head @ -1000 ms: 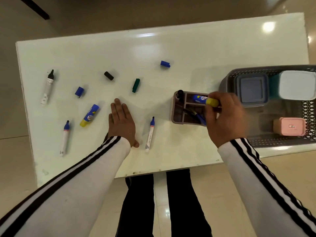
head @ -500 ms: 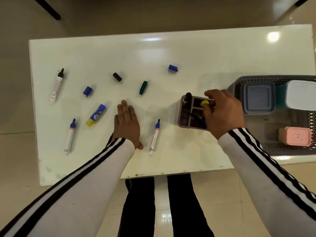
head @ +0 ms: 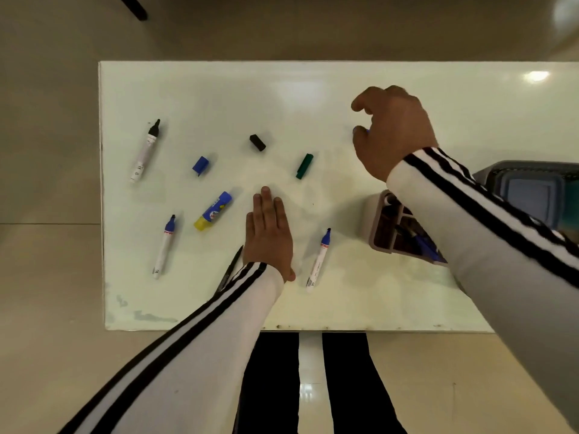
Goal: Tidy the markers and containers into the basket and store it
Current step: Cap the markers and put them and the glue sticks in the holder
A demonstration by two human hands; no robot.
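Observation:
My left hand (head: 269, 233) lies flat, fingers straight, on the white table (head: 313, 86). My right hand (head: 391, 130) is at the far middle, its curved fingers arched over a small blue cap (head: 359, 130) that shows beside the thumb. Loose on the table are a black-tipped marker (head: 145, 151), two blue-tipped markers (head: 164, 247) (head: 319, 260), a glue stick (head: 213, 211), a blue cap (head: 200, 165), a black cap (head: 257, 142) and a green cap (head: 304, 166). The pen organizer (head: 383, 242) holds pens under my right forearm. The grey basket (head: 488, 173) sits at the right edge.
A thin black pen (head: 228, 270) lies partly under my left sleeve. A blue-grey lidded container (head: 532, 198) is inside the basket. The table's near edge runs just above my legs, and tiled floor surrounds it.
My right hand left the organizer, where it put the glue stick, and moved up and left to the blue cap. The view shifted left. My left hand stayed flat.

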